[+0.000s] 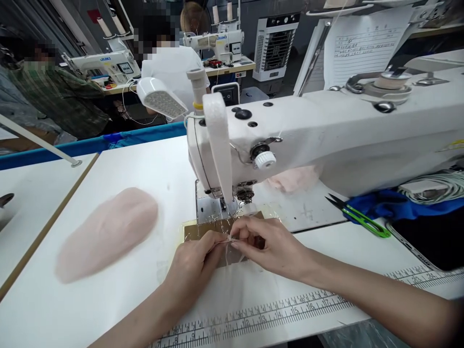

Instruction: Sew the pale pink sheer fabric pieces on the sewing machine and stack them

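Note:
My left hand and my right hand meet just in front of the needle area of a white sewing machine. Both hands pinch a thin, sheer, nearly see-through piece of fabric between fingertips, over a brown taped patch on the table. The fingertips of the two hands almost touch. The presser foot stands just behind them.
A pale pink fabric piece lies on the white table at the left, another pink piece behind the machine arm. Green thread snips and blue cloth lie at the right. A printed ruler runs along the front edge. Two people sit at machines beyond.

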Available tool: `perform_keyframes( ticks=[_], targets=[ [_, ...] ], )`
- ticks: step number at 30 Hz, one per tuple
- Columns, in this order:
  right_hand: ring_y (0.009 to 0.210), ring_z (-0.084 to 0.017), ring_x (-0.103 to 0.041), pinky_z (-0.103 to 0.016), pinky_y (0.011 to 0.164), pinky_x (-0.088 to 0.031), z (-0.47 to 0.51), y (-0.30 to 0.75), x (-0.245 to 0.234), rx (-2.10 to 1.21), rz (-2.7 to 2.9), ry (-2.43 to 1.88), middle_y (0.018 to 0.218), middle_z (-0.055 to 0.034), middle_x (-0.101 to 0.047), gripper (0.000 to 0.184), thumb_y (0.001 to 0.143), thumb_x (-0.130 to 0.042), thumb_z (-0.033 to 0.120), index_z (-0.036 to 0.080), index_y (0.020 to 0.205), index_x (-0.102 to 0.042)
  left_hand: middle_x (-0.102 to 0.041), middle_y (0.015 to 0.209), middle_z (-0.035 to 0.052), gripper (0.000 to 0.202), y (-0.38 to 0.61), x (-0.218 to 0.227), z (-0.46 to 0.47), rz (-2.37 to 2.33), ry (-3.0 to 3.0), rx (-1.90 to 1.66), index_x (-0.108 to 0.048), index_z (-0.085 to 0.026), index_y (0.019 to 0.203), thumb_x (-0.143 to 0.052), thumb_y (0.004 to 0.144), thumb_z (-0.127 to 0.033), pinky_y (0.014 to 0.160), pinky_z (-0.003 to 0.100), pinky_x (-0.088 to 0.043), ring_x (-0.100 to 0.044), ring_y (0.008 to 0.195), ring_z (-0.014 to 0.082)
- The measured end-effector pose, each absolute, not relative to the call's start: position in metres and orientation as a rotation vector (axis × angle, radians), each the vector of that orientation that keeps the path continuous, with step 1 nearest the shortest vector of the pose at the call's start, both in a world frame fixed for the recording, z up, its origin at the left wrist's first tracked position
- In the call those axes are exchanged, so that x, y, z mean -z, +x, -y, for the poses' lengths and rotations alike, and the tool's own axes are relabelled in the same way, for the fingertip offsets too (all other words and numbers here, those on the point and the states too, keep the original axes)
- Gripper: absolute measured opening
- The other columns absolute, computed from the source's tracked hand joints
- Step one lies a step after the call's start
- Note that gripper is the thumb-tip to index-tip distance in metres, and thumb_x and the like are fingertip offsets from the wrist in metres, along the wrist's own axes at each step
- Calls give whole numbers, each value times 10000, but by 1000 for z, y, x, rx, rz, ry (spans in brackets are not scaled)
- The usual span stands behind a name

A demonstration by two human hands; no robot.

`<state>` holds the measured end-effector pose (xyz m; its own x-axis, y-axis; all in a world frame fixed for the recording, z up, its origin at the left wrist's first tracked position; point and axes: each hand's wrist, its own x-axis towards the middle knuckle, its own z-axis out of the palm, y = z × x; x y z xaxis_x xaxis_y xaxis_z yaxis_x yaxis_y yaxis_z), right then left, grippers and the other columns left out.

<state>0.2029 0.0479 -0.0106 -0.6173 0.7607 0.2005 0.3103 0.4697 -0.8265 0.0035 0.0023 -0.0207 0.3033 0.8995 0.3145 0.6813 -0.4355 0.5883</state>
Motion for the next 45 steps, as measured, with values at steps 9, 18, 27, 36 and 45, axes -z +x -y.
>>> perform_keyframes(
  ticks=[9,18,27,36,45],
  targets=[
    [516,-68,-497,-182,500,-411,-48,203,7,-1001,2238,-760,648,47,-572,105,900,-504,176,179,969,-584,-704,718,-31,109,4,20,0,-1415,2287,-872,-531,-205,909,-437,964,-213,472,182,-424,-611,531,87],
    [582,-91,-609,-200,502,-482,-51,207,13,-436,2241,-520,705,1,-678,147,937,-497,142,154,964,-642,-662,653,-64,215,4,14,1,-1376,2294,-905,-475,-201,1179,-455,966,-223,489,183,-464,-575,478,76],
    [585,-129,-624,-255,474,-477,-46,216,-1,-116,2479,-355,687,-11,-688,225,936,-454,127,185,947,-672,-696,678,-36,110,4,15,4,-1349,2321,-929,-583,-204,924,-475,940,-196,489,189,-452,-614,522,86],
    [598,-111,-613,-229,525,-364,-66,190,14,-521,2530,-1013,740,3,-695,208,943,-481,209,176,881,-677,-685,758,0,114,7,17,-6,-1755,2522,-698,-620,-206,956,-571,875,-270,597,300,-429,-601,633,166],
    [645,-120,-603,-243,548,-349,-74,191,22,-215,2493,-1115,796,-16,-701,263,966,-472,290,208,921,-718,-704,1136,38,262,11,16,7,-1586,3041,-710,-641,-171,1123,-512,909,-92,933,430,-338,-613,1004,229]
  ],
)
